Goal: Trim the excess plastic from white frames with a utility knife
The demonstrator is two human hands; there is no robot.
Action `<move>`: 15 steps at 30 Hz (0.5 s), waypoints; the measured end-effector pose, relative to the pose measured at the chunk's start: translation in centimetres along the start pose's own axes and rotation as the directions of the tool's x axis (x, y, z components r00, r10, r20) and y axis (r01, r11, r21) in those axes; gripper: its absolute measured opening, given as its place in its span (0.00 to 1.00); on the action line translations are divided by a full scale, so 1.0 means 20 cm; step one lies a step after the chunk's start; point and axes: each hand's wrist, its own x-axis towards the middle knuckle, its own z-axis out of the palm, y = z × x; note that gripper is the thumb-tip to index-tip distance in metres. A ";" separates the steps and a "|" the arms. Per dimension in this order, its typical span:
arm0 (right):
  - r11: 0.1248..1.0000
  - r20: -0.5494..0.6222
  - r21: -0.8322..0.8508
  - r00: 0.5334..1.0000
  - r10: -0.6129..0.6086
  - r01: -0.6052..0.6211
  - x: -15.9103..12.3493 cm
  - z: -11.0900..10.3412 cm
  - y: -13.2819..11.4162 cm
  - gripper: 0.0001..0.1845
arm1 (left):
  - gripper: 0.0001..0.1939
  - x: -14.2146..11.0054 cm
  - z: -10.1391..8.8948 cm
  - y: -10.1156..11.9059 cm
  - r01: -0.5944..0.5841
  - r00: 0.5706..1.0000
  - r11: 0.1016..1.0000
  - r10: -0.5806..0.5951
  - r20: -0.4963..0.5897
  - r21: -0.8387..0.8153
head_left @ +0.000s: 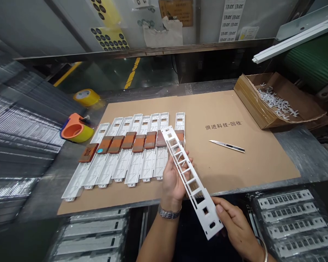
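Both my hands hold a long white slotted plastic panel (207,219) with a row of rectangular windows, tilted across the front edge of the table. My left hand (173,180) lies under its upper half, with fingertips showing behind the windows. At the panel's lower end, my right hand (235,222) pinches the right edge between thumb and fingers. Left of the panel, several white plastic housings (133,167) lie side by side, with brown blocks (129,140) across them. The panel's upper end partly covers the housings at the right of the row.
On the cardboard sheet (224,109) lies a utility knife (226,146). A cardboard box (251,100) of small white pieces (277,102) stands back right. A tape dispenser (76,129) and yellow tape roll (86,97) sit left. Trays of panels (297,220) are below the table.
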 end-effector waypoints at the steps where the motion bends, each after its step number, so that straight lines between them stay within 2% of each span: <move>1: 1.000 0.020 0.013 1.000 0.007 -0.007 0.00 0.00 0.00 0.23 | 0.16 0.00 0.00 0.00 -0.017 1.000 1.000 0.017 -0.001 -0.006; 8: 0.998 0.165 0.057 0.985 -0.041 0.031 -0.01 -0.04 -0.03 0.24 | 0.14 0.00 0.00 -0.01 -0.040 0.999 0.999 0.040 -0.003 -0.020; 15: 0.990 0.181 0.142 0.983 -0.012 -0.014 -0.03 -0.05 -0.03 0.29 | 0.15 0.01 0.00 -0.01 -0.041 0.999 0.999 0.042 0.017 -0.023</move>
